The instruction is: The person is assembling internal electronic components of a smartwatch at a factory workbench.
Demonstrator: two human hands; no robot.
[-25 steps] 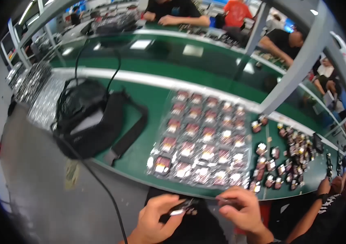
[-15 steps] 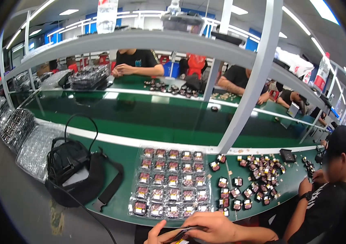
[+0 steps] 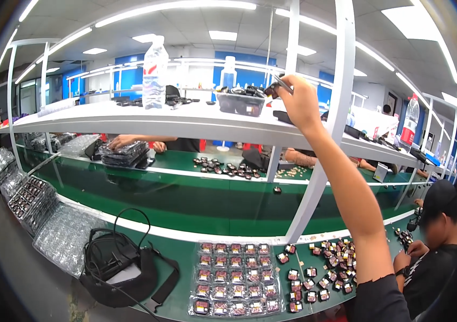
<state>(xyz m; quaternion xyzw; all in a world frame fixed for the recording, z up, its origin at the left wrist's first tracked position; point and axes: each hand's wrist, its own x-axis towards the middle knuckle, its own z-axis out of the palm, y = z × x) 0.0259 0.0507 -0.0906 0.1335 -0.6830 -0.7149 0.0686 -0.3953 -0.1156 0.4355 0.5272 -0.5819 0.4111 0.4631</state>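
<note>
My right hand point(image 3: 299, 102) is raised over the white shelf, its fingers closed round a thin dark tool point(image 3: 282, 83) like a pen or tweezers. By the fingertips is a small black piece point(image 3: 272, 93) with a bit of yellow; whether it is held or lies on the heap I cannot tell. Just left of the hand stands a clear plastic tub point(image 3: 240, 105) heaped with black pieces. Below, on the green bench, lies a clear blister tray point(image 3: 192, 300) filled with small black square units with labels. Loose units point(image 3: 336, 263) of the same kind are scattered to its right. My left hand is out of view.
A white upright post point(image 3: 341, 70) rises close to my right hand. A water bottle point(image 3: 153, 75) stands on the shelf point(image 3: 110, 121). On the bench, left of the tray, rests a black bag point(image 3: 118, 263) with a cable. A co-worker point(image 3: 438, 257) sits at the right.
My right hand has gone from low in front of the tray up to the tub on the shelf. My left hand has left the view, which has tilted upward.
</note>
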